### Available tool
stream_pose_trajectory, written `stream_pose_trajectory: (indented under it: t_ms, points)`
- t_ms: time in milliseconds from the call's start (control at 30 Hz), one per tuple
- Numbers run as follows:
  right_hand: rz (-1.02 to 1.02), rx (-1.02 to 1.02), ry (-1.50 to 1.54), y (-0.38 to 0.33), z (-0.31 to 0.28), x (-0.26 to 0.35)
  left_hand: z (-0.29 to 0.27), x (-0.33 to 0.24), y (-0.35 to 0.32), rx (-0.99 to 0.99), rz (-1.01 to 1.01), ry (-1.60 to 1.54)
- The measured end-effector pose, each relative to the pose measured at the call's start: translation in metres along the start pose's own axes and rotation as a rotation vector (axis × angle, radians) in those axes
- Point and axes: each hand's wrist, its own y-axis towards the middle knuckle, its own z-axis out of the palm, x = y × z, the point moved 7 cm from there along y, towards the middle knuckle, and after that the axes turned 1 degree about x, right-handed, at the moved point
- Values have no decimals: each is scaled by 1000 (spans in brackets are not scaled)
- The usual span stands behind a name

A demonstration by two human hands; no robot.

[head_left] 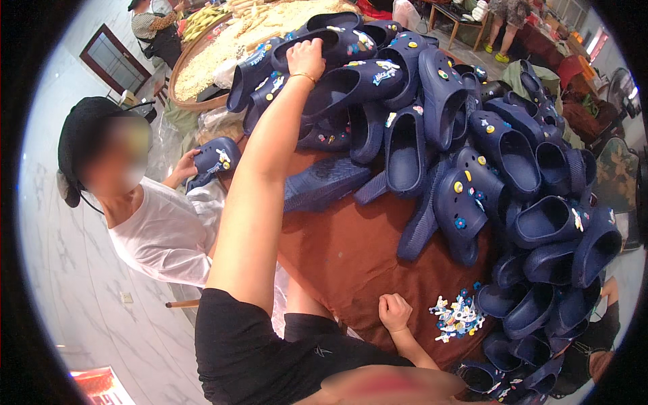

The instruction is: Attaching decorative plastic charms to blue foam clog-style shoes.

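Note:
My left arm reaches far across the brown-covered table [324, 250]. At its end my left hand [307, 59] is closed on the rim of a dark blue clog [341, 48] at the far side of the pile. That clog lies among many others and carries small charms. On the cloth near my body rests my right hand [394, 312], curled into a fist; whatever it holds, if anything, is hidden. Just right of this fist lies a heap of small white, blue and yellow shoe charms [459, 316]. A sole-side-out clog [324, 183] lies on its side below the pile.
Clogs [513, 162] are stacked along the table's far and right sides. At the left, a person [162, 229] in white holds a clog [219, 158]. Another person's arm [611, 290] shows at the right edge. Behind stands a round tray [177, 84] of pale kernels.

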Motion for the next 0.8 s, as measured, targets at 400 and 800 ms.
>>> stream_pose_trajectory:
  t_ms: [400, 800]
  points:
    - [-33, -63, -4, -3, -5, 5, -163, -22, -142, -582, 92, -508]
    - [384, -339, 566, -21, 0, -89, -127, -114, -514, 181, 266, -919]
